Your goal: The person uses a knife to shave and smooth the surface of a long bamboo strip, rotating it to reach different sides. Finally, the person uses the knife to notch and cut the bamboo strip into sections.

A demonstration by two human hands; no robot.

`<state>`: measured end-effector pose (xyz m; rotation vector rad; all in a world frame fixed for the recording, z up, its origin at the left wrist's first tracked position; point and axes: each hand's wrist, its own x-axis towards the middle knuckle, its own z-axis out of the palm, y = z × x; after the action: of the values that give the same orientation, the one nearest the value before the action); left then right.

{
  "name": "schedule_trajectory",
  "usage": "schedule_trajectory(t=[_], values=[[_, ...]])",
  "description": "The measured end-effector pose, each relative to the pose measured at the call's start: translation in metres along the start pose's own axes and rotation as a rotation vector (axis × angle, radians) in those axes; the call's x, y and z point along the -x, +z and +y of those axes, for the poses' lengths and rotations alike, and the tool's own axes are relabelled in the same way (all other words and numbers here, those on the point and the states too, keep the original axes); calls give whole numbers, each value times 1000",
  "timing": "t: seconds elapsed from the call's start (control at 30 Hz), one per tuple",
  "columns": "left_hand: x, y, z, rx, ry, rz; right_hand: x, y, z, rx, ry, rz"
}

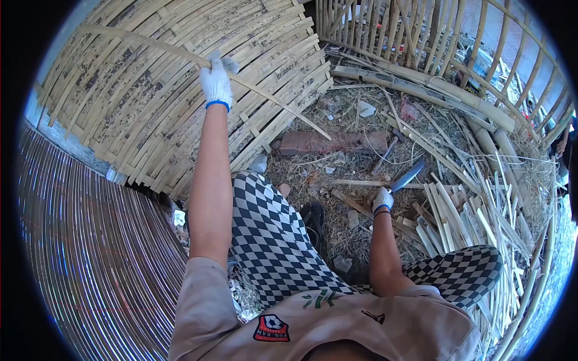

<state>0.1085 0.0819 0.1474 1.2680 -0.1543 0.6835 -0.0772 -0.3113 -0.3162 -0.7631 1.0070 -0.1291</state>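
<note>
My left hand (216, 79), in a white glove with a blue cuff, is closed around a long bamboo strip (265, 93). The strip slants from the upper left down toward the middle, in front of a woven bamboo panel (138, 78). Low on the right, my gloved right hand (382, 198) grips the handle of a machete (408, 175). Its curved blade points up and to the right, apart from the strip. A reddish-brown block (334, 142) lies on the ground between the two hands.
Split bamboo pieces (460, 219) are heaped at the right. Thick bamboo poles (433, 90) lie along a bamboo fence (385, 30) at the back. A dark tool (384, 155) rests by the block. Corrugated sheeting (78, 253) fills the lower left. Part of another person (565, 144) shows at the right edge.
</note>
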Motion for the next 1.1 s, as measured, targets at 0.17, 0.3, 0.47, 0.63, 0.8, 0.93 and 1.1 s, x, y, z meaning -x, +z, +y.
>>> schedule_trajectory(t=[0.17,0.3,0.47,0.63,0.8,0.93,1.1], values=[[13,19,18,-85,67,-180,90,60,-23,-142,-215,-80],[35,43,40,-46,9,-179,113,100,-33,-336,-27,-267],[45,57,60,146,-179,4,181,145,-53,-344,46,-519],[55,57,54,220,-112,-2,236,162,-66,-140,-9,-773],[64,66,60,234,-125,-32,267,171,-76,311,-410,-757],[67,68,57,250,-134,-79,241,166,-70,641,-800,-529],[69,65,59,244,-157,-219,253,169,-83,727,-734,-603]])
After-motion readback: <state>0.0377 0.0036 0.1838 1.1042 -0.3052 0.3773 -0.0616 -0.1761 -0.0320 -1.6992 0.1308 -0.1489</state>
